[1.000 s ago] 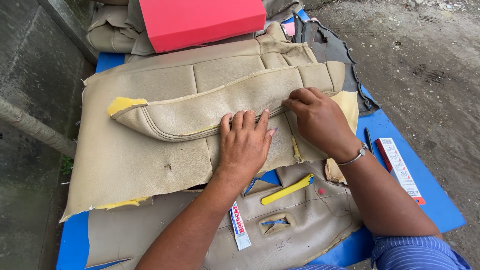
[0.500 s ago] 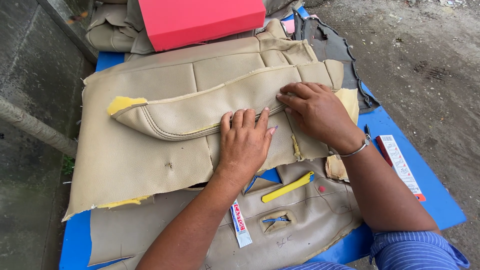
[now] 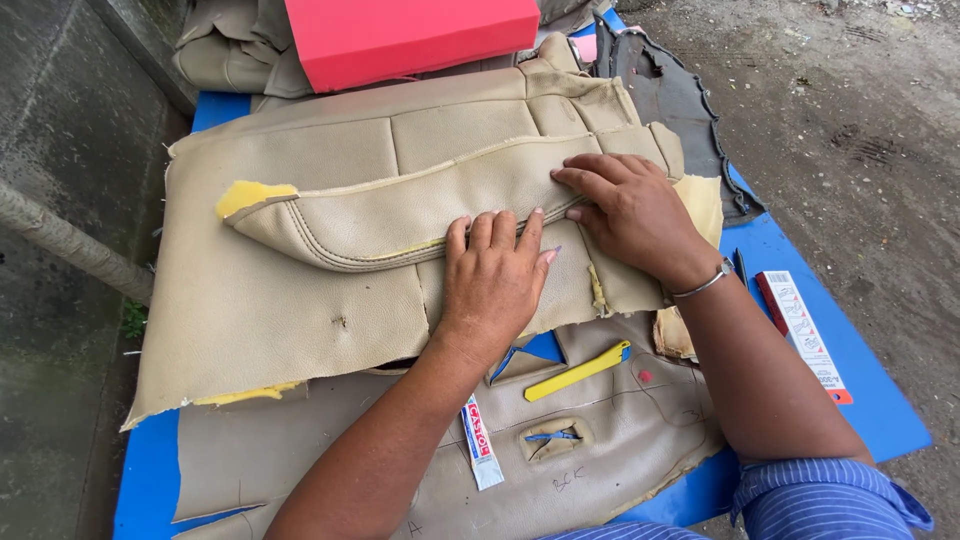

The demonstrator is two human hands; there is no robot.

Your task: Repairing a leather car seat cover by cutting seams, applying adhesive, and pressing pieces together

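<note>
A beige leather seat cover (image 3: 300, 290) with yellow foam backing lies spread over a blue table (image 3: 880, 410). A folded beige strip with stitched piping (image 3: 400, 215) runs across it. My left hand (image 3: 495, 275) lies flat, fingers together, pressing the strip's lower edge near the middle. My right hand (image 3: 630, 205) presses flat on the strip's right end, fingers pointing left. A metal bracelet sits on that wrist. Neither hand grips anything.
A second beige panel (image 3: 600, 450) lies nearer me, carrying a yellow blade-like tool (image 3: 578, 371) and a small glue tube (image 3: 481, 442). A long red-and-white box (image 3: 803, 335) and a pen lie at the right. A red box (image 3: 410, 35) and dark cover (image 3: 670, 95) are behind.
My right hand has slid a little left along the strip. The left hand has stayed pressed in place.
</note>
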